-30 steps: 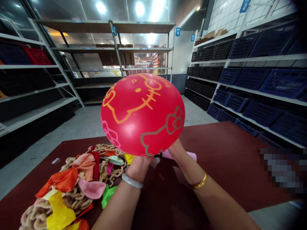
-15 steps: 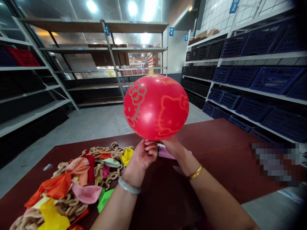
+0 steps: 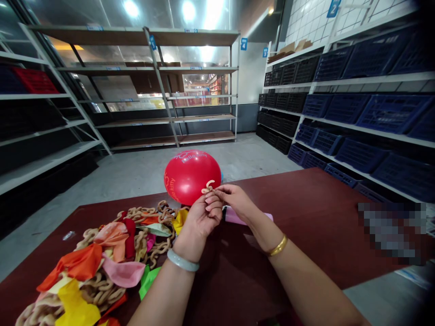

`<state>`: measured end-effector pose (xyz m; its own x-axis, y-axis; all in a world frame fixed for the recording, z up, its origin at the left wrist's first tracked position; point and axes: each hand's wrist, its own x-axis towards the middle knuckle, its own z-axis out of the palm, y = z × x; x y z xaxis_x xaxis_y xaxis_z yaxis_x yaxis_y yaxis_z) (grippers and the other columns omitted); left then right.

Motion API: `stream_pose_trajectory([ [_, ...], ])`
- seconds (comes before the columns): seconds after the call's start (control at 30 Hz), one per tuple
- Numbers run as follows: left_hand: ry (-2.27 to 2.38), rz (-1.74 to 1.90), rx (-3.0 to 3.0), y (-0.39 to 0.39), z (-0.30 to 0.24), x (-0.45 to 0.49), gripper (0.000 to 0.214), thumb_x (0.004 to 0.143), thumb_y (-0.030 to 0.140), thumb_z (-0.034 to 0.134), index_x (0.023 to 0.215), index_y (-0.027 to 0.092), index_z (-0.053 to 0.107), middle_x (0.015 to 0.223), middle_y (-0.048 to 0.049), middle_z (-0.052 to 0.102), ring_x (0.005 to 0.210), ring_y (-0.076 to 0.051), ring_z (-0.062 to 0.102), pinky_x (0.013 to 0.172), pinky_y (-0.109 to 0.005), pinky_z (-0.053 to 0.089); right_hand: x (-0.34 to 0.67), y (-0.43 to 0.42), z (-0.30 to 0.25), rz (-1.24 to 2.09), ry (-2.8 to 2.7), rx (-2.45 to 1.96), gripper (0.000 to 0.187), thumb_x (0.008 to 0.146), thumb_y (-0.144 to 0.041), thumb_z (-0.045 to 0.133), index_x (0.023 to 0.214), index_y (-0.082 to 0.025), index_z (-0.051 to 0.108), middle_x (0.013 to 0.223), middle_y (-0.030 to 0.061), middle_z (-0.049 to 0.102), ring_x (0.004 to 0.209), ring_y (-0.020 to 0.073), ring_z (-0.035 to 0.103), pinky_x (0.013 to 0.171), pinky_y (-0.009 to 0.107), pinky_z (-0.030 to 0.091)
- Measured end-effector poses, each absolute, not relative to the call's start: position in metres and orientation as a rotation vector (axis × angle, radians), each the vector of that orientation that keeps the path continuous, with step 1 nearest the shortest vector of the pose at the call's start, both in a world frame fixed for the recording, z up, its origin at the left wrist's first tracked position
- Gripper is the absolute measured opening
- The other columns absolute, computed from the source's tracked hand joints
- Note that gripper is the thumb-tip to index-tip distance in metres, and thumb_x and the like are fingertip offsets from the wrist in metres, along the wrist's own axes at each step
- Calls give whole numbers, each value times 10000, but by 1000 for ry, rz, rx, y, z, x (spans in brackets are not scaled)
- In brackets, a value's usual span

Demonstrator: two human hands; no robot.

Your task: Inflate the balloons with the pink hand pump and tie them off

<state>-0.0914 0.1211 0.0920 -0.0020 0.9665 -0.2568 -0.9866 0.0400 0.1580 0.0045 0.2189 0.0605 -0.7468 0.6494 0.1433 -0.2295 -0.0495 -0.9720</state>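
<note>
My left hand point(image 3: 206, 215) is closed, fingers curled, with a small beige curled piece point(image 3: 208, 186) sticking up from the fingertips. Thumb and fingers of my right hand point(image 3: 238, 201) pinch together at the same piece from the right. Just beyond the hands is a round inflated red balloon point(image 3: 190, 174) with printed lettering; whether it touches the table or the fingers I cannot tell. A pink tube-shaped thing point(image 3: 249, 216) with a dark end lies beneath my right hand.
On the left of the brown table point(image 3: 306, 217) lies a pile of beige chains point(image 3: 102, 287) and limp coloured balloons point(image 3: 81, 262). A scrap of clear plastic point(image 3: 69, 235) is beside it. Shelves point(image 3: 204, 118) stand behind; blue crates point(image 3: 394, 113) fill the right rack.
The red balloon, above both hands before, is now lower, farther left and looks smaller, with its print turned. The beige piece now shows between my fingers.
</note>
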Motion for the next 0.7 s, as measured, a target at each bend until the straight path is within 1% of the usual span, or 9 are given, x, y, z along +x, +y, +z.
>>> stream_pose_trajectory([
  [0.1, 247, 1509, -116, 121, 90, -89, 235, 899, 40, 485, 730, 183, 407, 527, 66, 397, 362, -23, 374, 343, -126, 205, 4, 220, 60, 1800, -1607, -526, 287, 728, -439, 752, 764, -166, 669, 639, -21, 625, 564, 111, 544, 552, 241, 444],
  [0.17, 184, 1505, -148, 121, 88, -87, 201, 908, 39, 466, 764, 177, 434, 537, 62, 416, 368, -25, 384, 345, -130, 223, 4, 222, 60, 1736, -1655, -563, 285, 760, -445, 714, 754, -165, 658, 655, -12, 636, 579, 119, 551, 569, 249, 449],
  [0.23, 142, 1525, -171, 120, 87, -86, 174, 915, 49, 451, 792, 172, 452, 551, 57, 436, 378, -29, 395, 349, -133, 243, 4, 223, 61, 1579, -1768, -595, 261, 811, -421, 656, 773, -162, 666, 698, 4, 661, 620, 131, 567, 602, 255, 448],
  [0.3, 112, 1553, -182, 119, 87, -86, 177, 917, 61, 444, 782, 175, 444, 555, 55, 445, 385, -32, 402, 355, -134, 261, 4, 225, 61, 1361, -1908, -634, 214, 843, -353, 606, 770, -162, 669, 700, 7, 667, 625, 133, 560, 606, 252, 425],
  [0.37, 95, 1571, -183, 119, 88, -87, 193, 917, 65, 436, 763, 181, 427, 546, 57, 440, 386, -32, 399, 357, -134, 264, 4, 227, 62, 1182, -2015, -658, 177, 846, -286, 577, 750, -164, 662, 685, 6, 661, 617, 133, 545, 603, 252, 400],
  [0.43, 86, 1582, -174, 119, 89, -90, 195, 918, 65, 431, 762, 182, 423, 536, 62, 432, 381, -31, 393, 354, -134, 254, 5, 228, 62, 1093, -2071, -667, 163, 843, -252, 562, 743, -165, 657, 689, 12, 662, 621, 136, 542, 609, 255, 391],
  [0.6, 96, 1610, -74, 120, 89, -95, 211, 932, 90, 448, 750, 187, 404, 529, 70, 409, 378, -22, 386, 354, -123, 228, 6, 227, 64, 1076, -2089, -669, 161, 833, -231, 548, 730, -171, 657, 674, 12, 650, 610, 138, 539, 593, 251, 392],
  [0.7, 204, 1640, 4, 123, 87, -95, 228, 945, 133, 466, 736, 185, 389, 545, 70, 405, 387, -18, 385, 362, -119, 221, 5, 227, 63, 1188, -1992, -688, 151, 814, -265, 578, 745, -171, 674, 657, 7, 639, 596, 136, 535, 577, 248, 401],
])
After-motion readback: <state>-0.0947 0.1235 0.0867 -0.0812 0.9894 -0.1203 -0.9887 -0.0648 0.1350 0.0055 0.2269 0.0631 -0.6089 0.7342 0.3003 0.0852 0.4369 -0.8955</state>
